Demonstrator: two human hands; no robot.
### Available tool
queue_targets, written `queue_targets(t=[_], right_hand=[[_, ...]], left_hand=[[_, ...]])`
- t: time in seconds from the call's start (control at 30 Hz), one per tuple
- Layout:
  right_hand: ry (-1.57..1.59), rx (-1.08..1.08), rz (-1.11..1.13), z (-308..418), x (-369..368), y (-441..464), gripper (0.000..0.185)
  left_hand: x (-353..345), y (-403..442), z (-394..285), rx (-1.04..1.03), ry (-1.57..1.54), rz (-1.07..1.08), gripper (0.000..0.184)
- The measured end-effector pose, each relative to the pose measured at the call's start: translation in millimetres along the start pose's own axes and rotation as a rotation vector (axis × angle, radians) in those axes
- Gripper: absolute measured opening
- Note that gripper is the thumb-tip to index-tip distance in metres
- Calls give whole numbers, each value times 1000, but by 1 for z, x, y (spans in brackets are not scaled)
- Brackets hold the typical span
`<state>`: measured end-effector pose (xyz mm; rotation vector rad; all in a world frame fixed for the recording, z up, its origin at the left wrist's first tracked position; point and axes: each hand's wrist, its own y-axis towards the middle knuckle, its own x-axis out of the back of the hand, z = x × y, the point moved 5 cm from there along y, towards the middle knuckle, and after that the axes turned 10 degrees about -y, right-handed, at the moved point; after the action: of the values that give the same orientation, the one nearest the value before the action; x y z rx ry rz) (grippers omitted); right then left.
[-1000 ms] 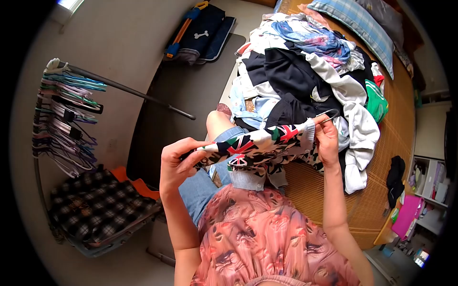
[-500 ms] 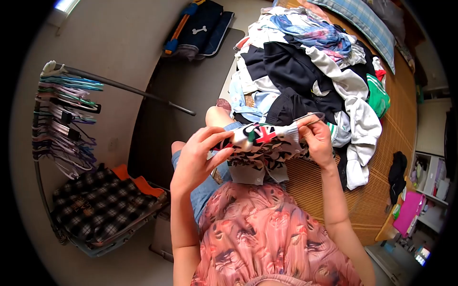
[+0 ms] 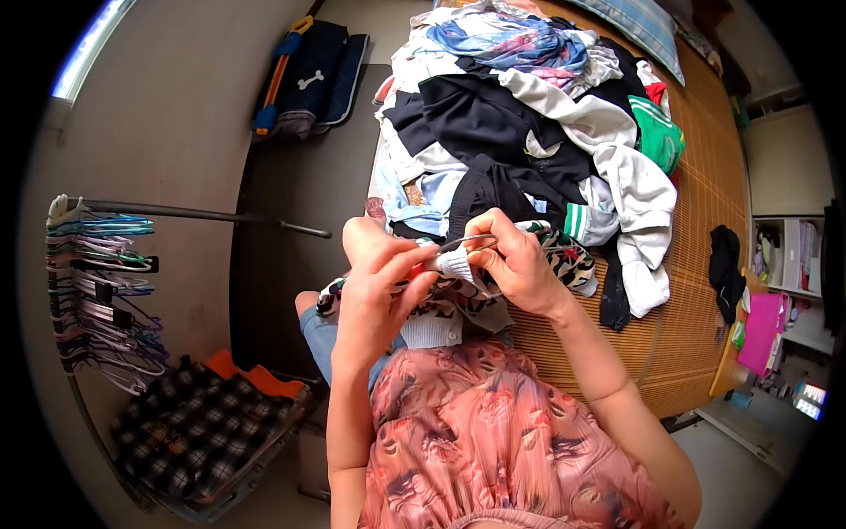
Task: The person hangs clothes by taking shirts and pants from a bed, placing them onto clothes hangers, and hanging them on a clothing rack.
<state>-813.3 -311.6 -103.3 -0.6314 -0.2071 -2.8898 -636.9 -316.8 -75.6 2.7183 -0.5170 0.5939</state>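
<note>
A patterned knit garment (image 3: 568,257) with grey ribbed trim lies across my lap and onto the mat. My left hand (image 3: 388,269) is closed on the garment near its ribbed cuff, fingers bent over the fabric. Close to its right, my right hand (image 3: 511,260) pinches the cuff together with a thin dark loop (image 3: 471,240), which looks like part of a hanger. The rest of that loop is hidden behind the fingers and fabric. Beyond both hands lies a large heap of clothes (image 3: 493,115).
Several hangers (image 3: 106,291) hang on a metal rack (image 3: 194,214) at the left. Below it is a black checked cloth (image 3: 207,423) on a case. A woven mat (image 3: 652,370) covers the bed. At the right are a black garment (image 3: 726,273) and shelves (image 3: 797,256).
My hands have come close together, with the garment bunched between them. The view has turned, so the heap and the rack appear shifted.
</note>
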Motion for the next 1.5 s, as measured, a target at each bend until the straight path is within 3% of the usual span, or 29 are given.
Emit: queue_targets(t=[0.07,0.13,0.23,0.3,0.37,0.4,0.43,0.5,0.63,0.67,0.8,0.83,0.9,1.07,1.13,1.17,1.23,1.37,1.43,1.5], right_hand=[[-17,33,1,7,-5,3,18],[5,-27,50,11,-8,6,21],[-303,157,-241,22,9,11,25],[-297,131,-440,9,29,2,25],[-268,-20,-422,-4,31,-16,19],[-272,6,-355,-8,25,-19,13],[-254,-96,-167,-15,12,-21,9],[-251,-132,-36,-36,-18,-23,11],[-55,-266,-67,-62,-63,-7,19],[-23,-223,-93,-68,-73,1,30],[-230,-357,45,-64,-110,31,52],[-266,-278,-7,-55,-118,37,52],[-376,-190,86,-60,-146,46,52],[-518,79,164,-42,-172,63,23],[-119,71,246,-29,-155,84,28],[-14,-147,425,-22,-143,95,30],[683,-178,351,-8,-131,115,18],[494,-46,426,36,-124,135,18],[322,4,324,51,-127,141,18],[199,-31,305,63,-128,142,19]], left_hand=[[-11,1,3,113,-13,78,22],[-12,4,10,120,-66,26,20],[0,10,39,90,-105,-192,12],[13,3,51,264,-292,-328,12],[25,-6,69,324,-339,-429,14],[28,-9,74,340,-369,-452,16],[31,-11,74,353,-403,-477,16],[35,-14,75,374,-472,-519,17],[41,-29,67,370,-516,-568,18],[44,-33,62,386,-519,-591,17],[60,-53,51,283,-534,-661,16],[64,-59,48,269,-556,-679,15],[73,-72,42,249,-522,-738,15],[113,-114,26,233,-439,-961,17],[141,-144,28,197,-397,-1055,17],[154,-159,30,179,-369,-1102,18],[176,-175,21,98,-310,-1103,20],[205,-192,6,18,-76,-962,13],[215,-192,-2,-25,61,-901,12],[218,-189,-11,65,296,-1002,14]])
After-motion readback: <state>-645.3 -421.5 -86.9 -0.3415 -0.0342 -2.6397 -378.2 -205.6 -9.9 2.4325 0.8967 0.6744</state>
